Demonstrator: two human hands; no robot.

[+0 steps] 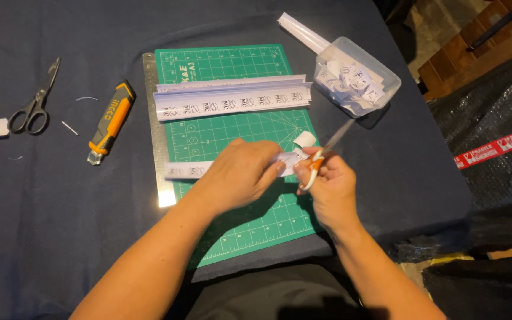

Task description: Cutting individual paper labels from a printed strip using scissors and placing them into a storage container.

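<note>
My left hand (241,172) holds a white printed paper strip (188,170) over the green cutting mat (232,231). The strip's free end trails left across the mat. My right hand (330,186) grips orange-handled scissors (327,151), their blades pointing up and right, at the strip's right end. A small cut paper piece (304,139) lies on the mat just above the scissors. Several more printed strips (232,98) lie stacked across the upper part of the mat.
A clear plastic tub (386,74) of cut paper pieces stands at the mat's upper right, a folded paper (303,31) behind it. A steel ruler (156,130) lies along the mat's left edge. An orange utility knife (109,121) and black scissors (35,101) lie left.
</note>
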